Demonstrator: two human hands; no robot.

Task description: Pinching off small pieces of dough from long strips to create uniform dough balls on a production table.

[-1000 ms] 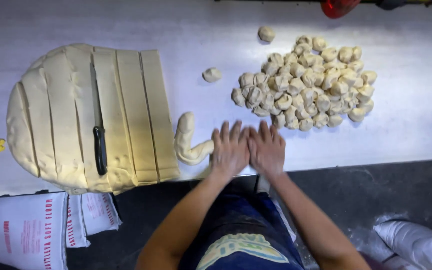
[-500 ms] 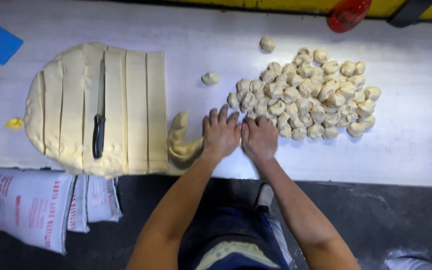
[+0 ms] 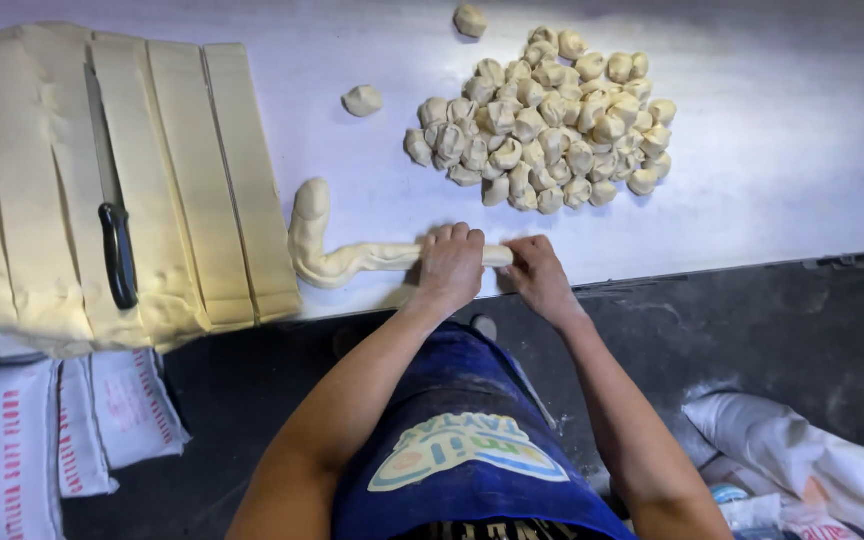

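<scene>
In the head view, a dough rope (image 3: 352,262) is seen lying on the white counter (image 3: 752,200), close to its near edge. The left hand (image 3: 449,268) is laid over the rope, fingers curled down onto it and closed around it. The right hand (image 3: 537,275) is placed just beside the left, at the rope's right end, with its fingertips pinched on the tip. The two hands are nearly touching. To the left of the hands the rope is bent upward into a thick, rounded stub.

Left of the rope, and just beside it, a large flattened dough slab (image 3: 72,200) is spread out, cut into long parallel strips; the rightmost strips are set slightly apart from the rest. A knife (image 3: 112,200) with a black handle is laid on the slab, its blade pointed away from the person.

Beyond the rope, further onto the counter, a pile (image 3: 542,120) of small dough pieces is heaped. One loose piece (image 3: 362,100) is set left of the pile, and another (image 3: 470,20) is found behind it.

Below the counter, under the slab, printed white sacks (image 3: 12,450) are stacked on the dark floor; more sacks (image 3: 802,460) are seen to the right of the person.
</scene>
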